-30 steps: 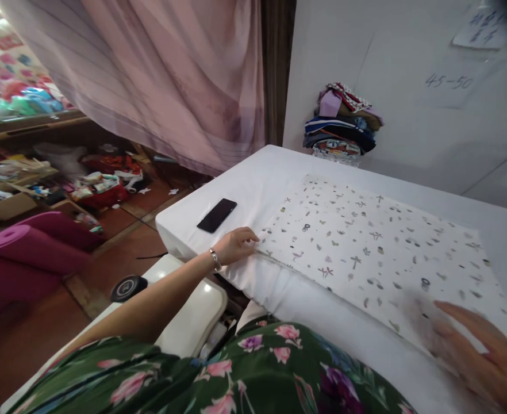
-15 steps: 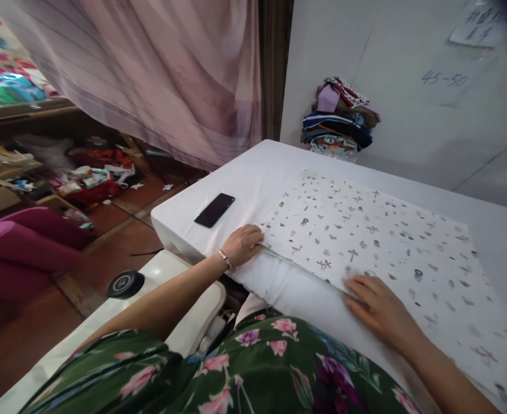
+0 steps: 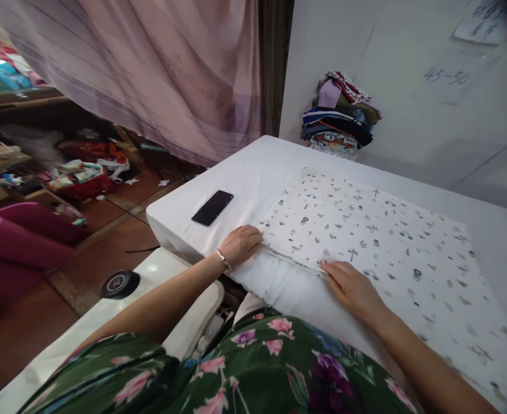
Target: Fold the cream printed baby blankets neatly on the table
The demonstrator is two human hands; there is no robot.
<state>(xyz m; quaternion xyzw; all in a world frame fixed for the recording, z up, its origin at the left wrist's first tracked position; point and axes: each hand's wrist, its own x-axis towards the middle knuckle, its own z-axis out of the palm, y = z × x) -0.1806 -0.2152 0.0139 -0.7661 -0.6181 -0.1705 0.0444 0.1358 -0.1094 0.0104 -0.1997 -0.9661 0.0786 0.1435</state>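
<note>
A white cloth with small dark printed figures (image 3: 378,241) lies flat on a table covered in white (image 3: 253,178). My left hand (image 3: 241,244) is closed on the cloth's near left corner, fingers curled over the edge. My right hand (image 3: 352,287) rests on the near edge further right, fingers pressed down and pinching the hem. Between the two hands the hem is pulled into a straight line. A bracelet sits on my left wrist.
A black phone (image 3: 212,207) lies on the table's left part. A stack of folded fabrics (image 3: 338,118) stands at the back against the white wall. A pink curtain (image 3: 158,75) hangs left. A white chair (image 3: 119,310) and a cluttered floor lie below.
My right hand has slid left along the cloth's near edge, from the far right corner toward my left hand. My left hand has stayed on the corner.
</note>
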